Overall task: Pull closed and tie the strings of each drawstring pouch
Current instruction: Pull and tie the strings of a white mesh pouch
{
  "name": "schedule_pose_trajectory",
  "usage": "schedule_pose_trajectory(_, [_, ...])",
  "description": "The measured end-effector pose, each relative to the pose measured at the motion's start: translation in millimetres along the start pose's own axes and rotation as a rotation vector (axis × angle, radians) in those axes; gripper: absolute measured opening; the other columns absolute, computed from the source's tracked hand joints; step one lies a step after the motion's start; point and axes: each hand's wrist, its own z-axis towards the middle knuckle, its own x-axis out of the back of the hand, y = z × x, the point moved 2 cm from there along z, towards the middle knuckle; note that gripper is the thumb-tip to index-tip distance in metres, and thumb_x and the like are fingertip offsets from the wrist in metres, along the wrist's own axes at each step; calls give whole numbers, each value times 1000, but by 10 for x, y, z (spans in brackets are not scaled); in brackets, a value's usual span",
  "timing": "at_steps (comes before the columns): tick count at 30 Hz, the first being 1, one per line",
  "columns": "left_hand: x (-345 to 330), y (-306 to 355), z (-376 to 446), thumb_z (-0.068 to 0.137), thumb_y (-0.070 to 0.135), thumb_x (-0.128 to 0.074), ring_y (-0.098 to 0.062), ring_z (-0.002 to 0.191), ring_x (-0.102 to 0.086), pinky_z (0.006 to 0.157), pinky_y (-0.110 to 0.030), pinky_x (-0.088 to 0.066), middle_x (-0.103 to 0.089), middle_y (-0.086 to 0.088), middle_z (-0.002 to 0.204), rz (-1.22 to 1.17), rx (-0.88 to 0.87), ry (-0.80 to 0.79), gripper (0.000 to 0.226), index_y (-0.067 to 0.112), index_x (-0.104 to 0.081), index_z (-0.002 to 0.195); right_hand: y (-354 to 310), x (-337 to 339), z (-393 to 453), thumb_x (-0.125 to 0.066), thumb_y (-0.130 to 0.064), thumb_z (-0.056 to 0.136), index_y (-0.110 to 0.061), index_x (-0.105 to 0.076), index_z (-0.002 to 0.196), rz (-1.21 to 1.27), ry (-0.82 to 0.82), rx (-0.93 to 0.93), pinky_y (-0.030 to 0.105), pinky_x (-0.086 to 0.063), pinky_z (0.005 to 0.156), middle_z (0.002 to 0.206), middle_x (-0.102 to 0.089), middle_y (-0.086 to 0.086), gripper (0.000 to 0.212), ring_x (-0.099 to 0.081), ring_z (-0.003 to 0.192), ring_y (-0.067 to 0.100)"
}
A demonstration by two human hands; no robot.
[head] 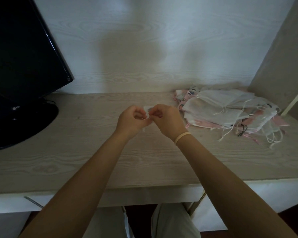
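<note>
A small white drawstring pouch (147,108) lies at mid-desk, mostly hidden behind my two hands. My left hand (132,120) and my right hand (167,120) meet over it, fingers curled, each pinching the thin white strings (149,117) between fingertips. A short string end (143,129) hangs below my left hand. A pile of several white and pink pouches (230,111) with loose strings lies at the right of the desk.
A black monitor (21,48) on a round black base (19,124) stands at the left. The pale wood desk (93,160) backs onto a wall; a white frame (294,100) rises at the far right. My knees show under the desk's front edge.
</note>
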Motion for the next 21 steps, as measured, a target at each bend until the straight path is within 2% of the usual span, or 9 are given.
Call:
schedule_pose_trajectory(6, [-35, 14, 27, 75, 9, -81, -13, 71, -62, 62, -27, -49, -67, 0, 78, 30, -46, 52, 29, 19, -54, 80, -27, 36, -13, -71, -1, 77, -4, -73, 87, -34, 13, 52, 30, -54, 76, 83, -73, 9, 11, -68, 77, 20])
schedule_pose_trajectory(9, [-53, 9, 34, 74, 11, -80, -15, 71, -63, 66, -36, -54, -68, -2, 79, 70, -71, 66, 29, 21, -54, 78, -16, 19, -8, -68, -5, 80, -4, -73, 90, -140, -2, 112, 36, -52, 76, 86, -73, 10, 11, -67, 80, 24])
schedule_pose_trajectory(14, [-70, 18, 36, 72, 10, -78, -19, 69, -66, 68, -43, -57, -67, -1, 75, 118, -103, 88, 29, 24, -53, 72, -14, -52, 32, -58, -5, 87, -2, -69, 93, -451, -97, 224, 34, -39, 70, 89, -64, 17, 14, -58, 88, 34])
schedule_pose_trajectory(16, [-62, 18, 27, 73, 10, -77, -18, 67, -64, 66, -40, -56, -65, 1, 72, 143, -118, 91, 29, 24, -53, 72, -21, -68, 33, -55, -3, 87, 0, -66, 96, -504, -138, 264, 36, -39, 73, 92, -62, 18, 14, -55, 92, 35])
schedule_pose_trajectory(18, [-51, 9, 13, 74, 10, -77, -10, 63, -60, 62, -31, -52, -64, 5, 71, 202, -137, 69, 25, 21, -55, 74, -13, -47, 43, -54, -2, 88, -1, -65, 101, -507, -186, 272, 36, -41, 77, 97, -61, 17, 17, -55, 94, 34])
schedule_pose_trajectory(21, [-47, 8, -46, 75, 7, -75, -1, 57, -54, 56, -20, -43, -58, 12, 65, 278, -159, 30, 20, 14, -57, 78, 12, -10, 47, -52, -4, 89, -3, -64, 98, -486, -278, 271, 35, -42, 77, 96, -63, 16, 15, -58, 90, 33])
